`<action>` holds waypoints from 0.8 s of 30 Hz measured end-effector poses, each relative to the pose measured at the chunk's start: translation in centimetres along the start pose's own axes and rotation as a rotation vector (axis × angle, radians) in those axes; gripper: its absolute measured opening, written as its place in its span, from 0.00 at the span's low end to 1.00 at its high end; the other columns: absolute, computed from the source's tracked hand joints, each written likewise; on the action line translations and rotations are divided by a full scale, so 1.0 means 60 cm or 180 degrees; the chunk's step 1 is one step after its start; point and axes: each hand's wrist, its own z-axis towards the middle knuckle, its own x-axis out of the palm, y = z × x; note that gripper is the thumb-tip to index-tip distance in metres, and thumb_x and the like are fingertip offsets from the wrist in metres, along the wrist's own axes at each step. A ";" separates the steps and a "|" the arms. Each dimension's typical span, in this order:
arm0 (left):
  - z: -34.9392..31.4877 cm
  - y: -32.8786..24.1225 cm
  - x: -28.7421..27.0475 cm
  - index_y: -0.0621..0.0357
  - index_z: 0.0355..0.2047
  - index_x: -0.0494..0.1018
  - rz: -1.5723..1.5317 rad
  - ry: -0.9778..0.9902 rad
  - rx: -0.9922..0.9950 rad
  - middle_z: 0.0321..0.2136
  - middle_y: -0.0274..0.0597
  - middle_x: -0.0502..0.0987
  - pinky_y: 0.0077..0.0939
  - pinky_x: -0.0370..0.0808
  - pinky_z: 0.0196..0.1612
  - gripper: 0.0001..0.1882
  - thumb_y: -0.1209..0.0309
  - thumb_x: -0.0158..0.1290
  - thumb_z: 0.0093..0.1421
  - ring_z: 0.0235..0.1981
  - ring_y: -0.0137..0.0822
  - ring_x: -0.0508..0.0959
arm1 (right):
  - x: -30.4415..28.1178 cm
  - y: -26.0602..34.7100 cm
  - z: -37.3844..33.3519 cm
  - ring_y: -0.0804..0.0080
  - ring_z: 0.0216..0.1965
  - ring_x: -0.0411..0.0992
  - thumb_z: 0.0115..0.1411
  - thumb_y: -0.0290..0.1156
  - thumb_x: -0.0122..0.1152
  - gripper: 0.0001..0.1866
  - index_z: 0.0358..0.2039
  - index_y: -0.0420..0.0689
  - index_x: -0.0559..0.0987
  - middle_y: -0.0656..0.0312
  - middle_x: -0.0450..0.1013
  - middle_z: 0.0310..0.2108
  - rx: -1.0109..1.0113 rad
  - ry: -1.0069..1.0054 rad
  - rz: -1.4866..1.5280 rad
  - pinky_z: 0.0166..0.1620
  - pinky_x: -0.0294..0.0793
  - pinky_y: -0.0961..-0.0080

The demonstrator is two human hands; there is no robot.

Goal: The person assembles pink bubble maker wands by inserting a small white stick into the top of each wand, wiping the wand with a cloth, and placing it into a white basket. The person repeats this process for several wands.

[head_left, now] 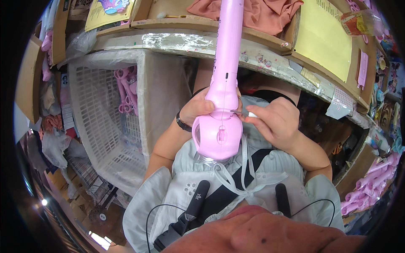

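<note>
A long pink plastic wand-shaped toy (225,95) stretches away from my chest, its rounded head nearest me. On top of the head is an oval recess, and the shaft has a small dark slot. My left hand (197,106) is wrapped round the toy's neck from the left, with the thumb on top and the other fingers hidden underneath. Pinched in my right hand (277,121) is a small tool with a white end (252,114) and a thin metal blade. The blade's tip touches the seam at the right side of the neck; its exact kind is unclear.
A white plastic crate (145,101) with pink parts (126,90) inside stands at my left. Ahead runs the worktable edge (181,41), bearing cardboard trays, a coral cloth (253,14) and a yellow sheet (322,40). More pink pieces (373,183) are heaped at the right.
</note>
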 end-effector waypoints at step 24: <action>0.003 0.000 0.016 0.69 0.51 0.55 0.0133 -0.0207 -0.0042 0.35 0.52 0.67 0.39 0.74 0.42 0.42 0.50 0.60 0.47 0.37 0.43 0.72 | 0.006 -0.005 -0.010 0.68 0.21 0.67 0.51 0.31 0.64 0.12 0.34 0.40 0.75 0.60 0.69 0.22 0.0502 0.0038 0.1021 0.25 0.65 0.76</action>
